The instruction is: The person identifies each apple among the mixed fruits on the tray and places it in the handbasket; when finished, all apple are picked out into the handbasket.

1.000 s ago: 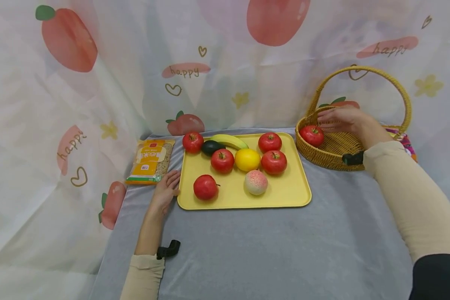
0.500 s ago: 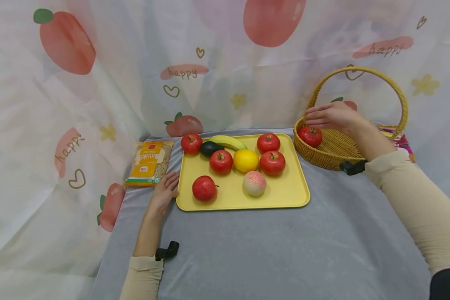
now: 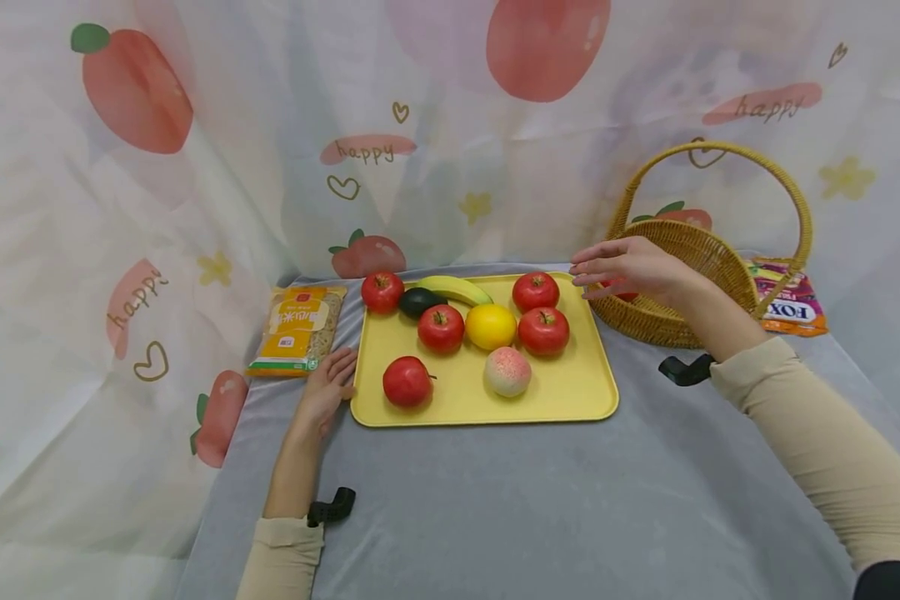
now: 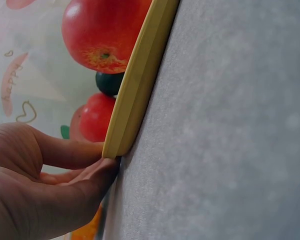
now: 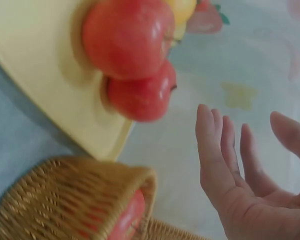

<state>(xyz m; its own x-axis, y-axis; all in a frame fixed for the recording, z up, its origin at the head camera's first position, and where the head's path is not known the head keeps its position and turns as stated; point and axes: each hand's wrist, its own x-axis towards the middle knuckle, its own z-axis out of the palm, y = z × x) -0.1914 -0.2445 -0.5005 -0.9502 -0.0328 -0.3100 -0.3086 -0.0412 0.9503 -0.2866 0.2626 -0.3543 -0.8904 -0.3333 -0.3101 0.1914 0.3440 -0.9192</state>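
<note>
A yellow tray (image 3: 450, 408) carries several red apples (image 3: 407, 382), a yellow lemon-like fruit (image 3: 491, 327), a peach (image 3: 507, 372), a banana (image 3: 457, 289) and a dark green avocado-like fruit (image 3: 418, 302). At its left edge my left hand (image 3: 328, 390) pinches the rim, thumb over it and fingers below in the left wrist view. My right hand (image 3: 633, 271) hangs with nothing in it over the gap between tray and wicker basket (image 3: 648, 325), fingers loosely spread toward the tray. Inside the basket an apple (image 5: 129, 217) lies, mostly hidden by my hand in the head view.
An orange-and-white bag of grain (image 3: 296, 329) lies left of the tray, just beyond my left hand. Right of the basket is a purple and orange packet (image 3: 787, 300). The basket's tall handle (image 3: 720, 148) arches upward. A printed curtain (image 3: 435, 183) hangs behind the grey-covered table (image 3: 540, 500).
My right hand has moved from inside the basket, up and left over its rim, then down toward the tray's right edge. My left hand stays at the tray.
</note>
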